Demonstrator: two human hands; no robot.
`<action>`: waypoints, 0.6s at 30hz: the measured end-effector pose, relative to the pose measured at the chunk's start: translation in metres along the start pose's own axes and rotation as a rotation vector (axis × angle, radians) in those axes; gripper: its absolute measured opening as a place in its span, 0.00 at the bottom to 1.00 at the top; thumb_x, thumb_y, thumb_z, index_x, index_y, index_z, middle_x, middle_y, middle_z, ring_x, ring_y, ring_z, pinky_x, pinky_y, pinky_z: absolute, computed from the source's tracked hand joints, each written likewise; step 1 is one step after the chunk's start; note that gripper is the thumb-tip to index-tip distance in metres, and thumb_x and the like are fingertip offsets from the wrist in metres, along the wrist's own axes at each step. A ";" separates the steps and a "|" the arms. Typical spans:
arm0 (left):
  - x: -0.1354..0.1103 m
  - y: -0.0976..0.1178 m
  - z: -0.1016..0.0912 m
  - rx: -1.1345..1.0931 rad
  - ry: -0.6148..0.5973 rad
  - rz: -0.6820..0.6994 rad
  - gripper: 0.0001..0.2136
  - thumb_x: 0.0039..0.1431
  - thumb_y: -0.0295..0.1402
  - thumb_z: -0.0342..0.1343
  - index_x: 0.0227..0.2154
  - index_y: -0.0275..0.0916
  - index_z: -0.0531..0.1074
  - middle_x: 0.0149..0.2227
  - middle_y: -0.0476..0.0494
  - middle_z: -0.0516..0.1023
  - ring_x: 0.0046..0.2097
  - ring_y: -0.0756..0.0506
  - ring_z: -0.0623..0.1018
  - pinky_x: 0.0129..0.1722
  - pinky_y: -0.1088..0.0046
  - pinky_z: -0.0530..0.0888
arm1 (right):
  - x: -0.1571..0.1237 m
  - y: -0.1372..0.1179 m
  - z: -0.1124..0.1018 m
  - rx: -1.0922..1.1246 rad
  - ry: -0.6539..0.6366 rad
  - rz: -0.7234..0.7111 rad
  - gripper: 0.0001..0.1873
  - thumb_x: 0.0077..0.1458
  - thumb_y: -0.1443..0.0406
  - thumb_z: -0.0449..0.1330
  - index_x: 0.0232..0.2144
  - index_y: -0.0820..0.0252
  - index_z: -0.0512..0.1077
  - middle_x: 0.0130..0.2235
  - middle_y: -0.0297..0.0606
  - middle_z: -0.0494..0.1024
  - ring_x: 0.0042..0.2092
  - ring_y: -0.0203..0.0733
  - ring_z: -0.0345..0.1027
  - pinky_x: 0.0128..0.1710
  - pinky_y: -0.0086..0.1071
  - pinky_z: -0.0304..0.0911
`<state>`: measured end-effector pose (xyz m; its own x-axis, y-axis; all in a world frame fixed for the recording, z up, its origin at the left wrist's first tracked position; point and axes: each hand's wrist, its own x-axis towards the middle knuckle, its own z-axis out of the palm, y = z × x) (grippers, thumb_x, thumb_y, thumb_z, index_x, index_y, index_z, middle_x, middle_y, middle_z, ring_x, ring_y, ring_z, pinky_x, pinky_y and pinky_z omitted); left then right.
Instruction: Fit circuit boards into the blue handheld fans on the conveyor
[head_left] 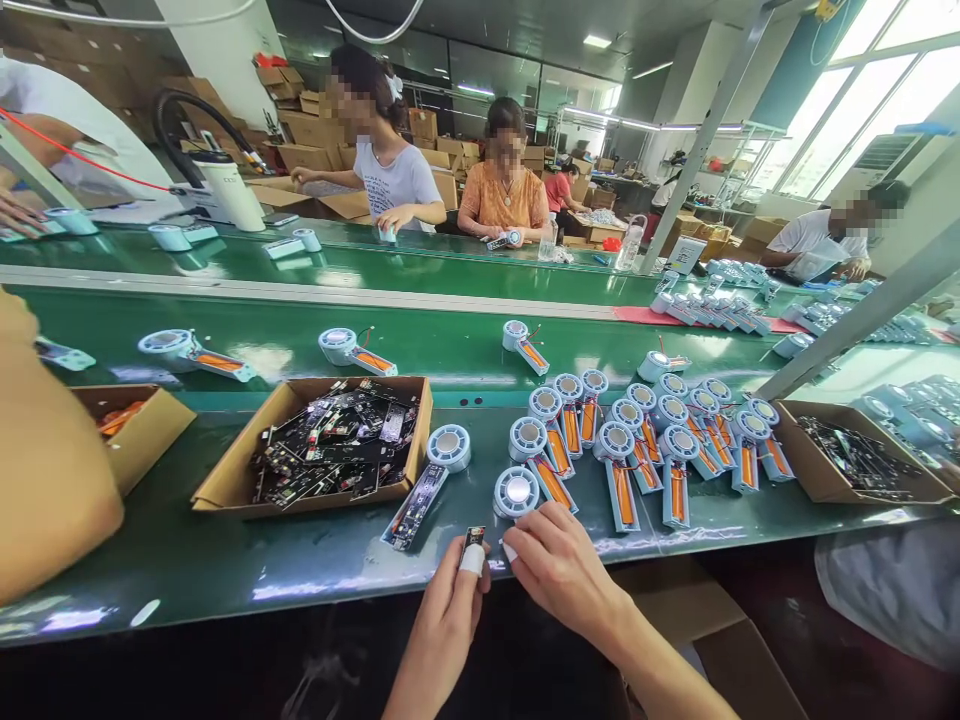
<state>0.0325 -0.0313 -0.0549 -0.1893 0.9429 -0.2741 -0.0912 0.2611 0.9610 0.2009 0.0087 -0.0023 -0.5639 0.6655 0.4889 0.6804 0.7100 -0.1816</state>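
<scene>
— Status?
— I see L hand (pixel 450 620) fingers pinching a board (pixel 472 541) over table (pixel 225 570) edge. R hand (pixel 559 565) is curled by a fan (pixel 516 492), grip unclear.
— Progress?
— Early, imo: many fans (pixel 679 445) wait and the box (pixel 300 503) is full.

Bright daylight from the right-hand windows (pixel 862 110) glares on the green conveyor (pixel 450 345); sharp centre, edges stretched.

Small black PCB (pixel 472 538) upright, nr round white fan unit (pixel 516 491)
</scene>
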 end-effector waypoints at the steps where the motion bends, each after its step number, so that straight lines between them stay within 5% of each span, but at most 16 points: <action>1: 0.000 0.001 -0.001 0.035 0.003 0.027 0.21 0.54 0.54 0.58 0.39 0.42 0.77 0.25 0.49 0.74 0.25 0.46 0.73 0.22 0.74 0.68 | 0.002 0.000 0.001 -0.038 0.008 -0.023 0.09 0.62 0.74 0.54 0.32 0.57 0.69 0.31 0.37 0.73 0.33 0.43 0.61 0.34 0.35 0.58; 8: -0.001 0.028 0.003 0.358 -0.056 0.254 0.15 0.58 0.45 0.52 0.24 0.42 0.71 0.20 0.47 0.72 0.25 0.44 0.71 0.26 0.71 0.71 | 0.015 -0.006 0.004 -0.071 0.041 -0.020 0.09 0.56 0.74 0.54 0.27 0.56 0.66 0.28 0.35 0.70 0.32 0.42 0.58 0.32 0.36 0.55; 18: -0.003 0.020 0.002 0.406 0.028 0.382 0.13 0.61 0.40 0.50 0.35 0.42 0.78 0.36 0.36 0.84 0.38 0.36 0.83 0.39 0.63 0.77 | 0.018 -0.018 0.008 -0.023 0.003 0.115 0.09 0.54 0.75 0.56 0.27 0.56 0.67 0.30 0.36 0.71 0.32 0.42 0.60 0.32 0.35 0.56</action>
<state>0.0329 -0.0288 -0.0343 -0.1611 0.9818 0.1004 0.3718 -0.0339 0.9277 0.1747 0.0094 0.0034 -0.4803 0.7414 0.4687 0.7511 0.6236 -0.2166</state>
